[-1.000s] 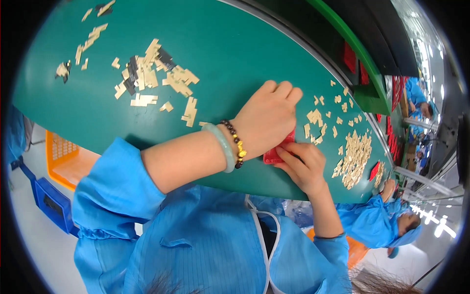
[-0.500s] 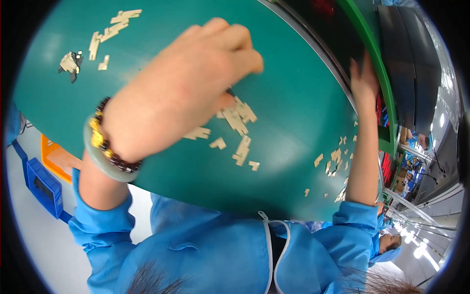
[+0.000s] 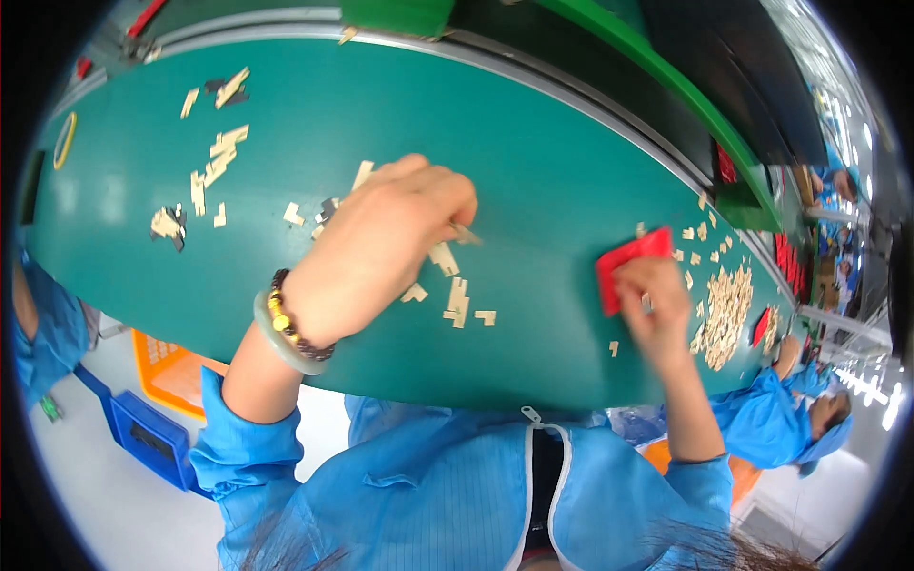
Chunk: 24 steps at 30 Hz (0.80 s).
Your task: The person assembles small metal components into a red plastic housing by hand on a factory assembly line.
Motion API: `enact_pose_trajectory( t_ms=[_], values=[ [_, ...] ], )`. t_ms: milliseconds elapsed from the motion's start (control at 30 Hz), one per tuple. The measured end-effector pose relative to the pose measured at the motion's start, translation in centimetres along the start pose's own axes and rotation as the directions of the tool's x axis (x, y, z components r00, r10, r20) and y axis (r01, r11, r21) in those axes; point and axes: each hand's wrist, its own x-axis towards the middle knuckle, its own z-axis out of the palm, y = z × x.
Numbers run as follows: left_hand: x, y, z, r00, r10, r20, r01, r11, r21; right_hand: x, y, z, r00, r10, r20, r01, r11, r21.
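My left hand [image 3: 386,233] is over the middle of the green table [image 3: 533,285], its fingertips pinched on a small flat cream piece [image 3: 466,234]. Below those fingers lie loose cream pieces [image 3: 458,303], some stepped and some L-shaped. Dark pieces [image 3: 329,209] show partly from behind the hand. Off to the right, my right hand [image 3: 655,300] grips a flat red square-cornered thing [image 3: 632,252] by its near side, raised a little above the table. Whether it is a tray or a pouch I cannot tell.
A large heap of small cream pieces [image 3: 725,319] lies at the right, with another red thing [image 3: 762,326] beyond. More cream pieces [image 3: 217,167] and a yellow ring [image 3: 65,141] are at the left. Green-edged shelving [image 3: 628,67] borders the far side. Co-workers sit at both sides.
My right hand has come back from the far-right shelving and now holds the red thing over the table. My left hand stays over the cream pieces. The view has shifted.
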Motion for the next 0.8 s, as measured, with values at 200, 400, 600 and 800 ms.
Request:
enact_pose_trajectory(
  t_ms=[200, 400, 600, 800],
  values=[
    [0.4, 2.0, -0.8, 0.973, -0.168, -0.16, 0.18, 0.981, 0.069, -3.0, -2.3, 0.2, 0.983, -0.166, 0.082, 0.133, 0.942, 0.309],
    [2.2, 6.2, 4.6, 0.915, -0.397, -0.065, 0.197, 0.584, -0.788, -1.2, -2.4, 0.2, 1.0, 0.026, -0.002, -0.02, 0.797, 0.604],
    [4.0, 10.5, 8.7, 0.906, -0.41, 0.104, 0.151, 0.083, -0.985, 0.9, -4.0, -0.1, 0.923, 0.378, -0.072, -0.037, 0.273, 0.961],
    [3.5, 11.0, 8.2, 0.927, -0.363, 0.099, 0.312, 0.594, -0.741, -0.1, -2.3, -2.1, 0.926, 0.2, -0.319, 0.046, 0.78, 0.624]
  ],
)
